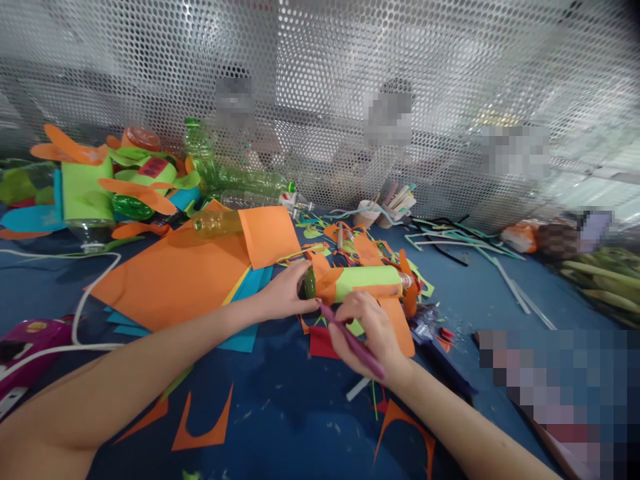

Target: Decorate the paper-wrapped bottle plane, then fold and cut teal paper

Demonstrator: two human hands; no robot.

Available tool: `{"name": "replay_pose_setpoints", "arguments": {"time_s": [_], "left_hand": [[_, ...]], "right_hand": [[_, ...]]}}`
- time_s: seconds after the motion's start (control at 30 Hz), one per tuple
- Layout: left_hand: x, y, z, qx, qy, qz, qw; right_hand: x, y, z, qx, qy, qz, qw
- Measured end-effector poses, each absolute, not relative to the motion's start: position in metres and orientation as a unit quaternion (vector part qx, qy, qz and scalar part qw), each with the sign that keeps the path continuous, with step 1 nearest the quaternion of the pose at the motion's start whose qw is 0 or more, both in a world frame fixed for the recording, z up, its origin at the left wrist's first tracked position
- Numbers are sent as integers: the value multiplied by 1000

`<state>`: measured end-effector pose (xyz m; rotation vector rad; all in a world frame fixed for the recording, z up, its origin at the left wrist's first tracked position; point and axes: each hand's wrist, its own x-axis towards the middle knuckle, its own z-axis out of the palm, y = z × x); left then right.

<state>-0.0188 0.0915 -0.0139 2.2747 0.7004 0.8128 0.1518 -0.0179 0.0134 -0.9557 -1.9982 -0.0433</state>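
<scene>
A plastic bottle (367,280) wrapped in light green and orange paper lies on its side, its dark green end to the left and an orange paper shape at its right end. My left hand (287,290) is closed around the dark end, thumb below. Just under the bottle, my right hand (367,327) grips a purple pen (359,348), whose tip points up and left toward my left thumb. Whether the tip touches anything I cannot tell. Beneath and around the bottle lie cut paper scraps, with a red paper piece (324,342) under my right hand.
Large orange sheets (175,280) and blue sheets (245,333) lie left. Decorated bottles (87,187) stand behind them, before a perforated metal screen (320,120). Cups of pens (397,203) and loose strips (510,283) are at the back. A purple device (35,343) with a white cord sits far left.
</scene>
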Motion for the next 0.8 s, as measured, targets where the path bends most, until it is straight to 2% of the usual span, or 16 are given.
{"name": "replay_pose_setpoints", "arguments": {"time_s": [0.17, 0.27, 0.43, 0.63, 0.8], "left_hand": [[-19, 91, -14, 852, 275, 304, 325], [-19, 91, -14, 848, 268, 307, 340], [-19, 91, -14, 849, 259, 314, 338], [-18, 89, -11, 853, 287, 297, 319], [-18, 89, -9, 854, 283, 302, 315]], "right_hand": [[144, -30, 20, -219, -896, -145, 357], [143, -31, 25, -198, -894, -151, 372], [152, -20, 20, -323, -829, -28, 455], [161, -8, 9, -519, -650, 159, 531], [158, -8, 13, -544, -624, 190, 528]]}}
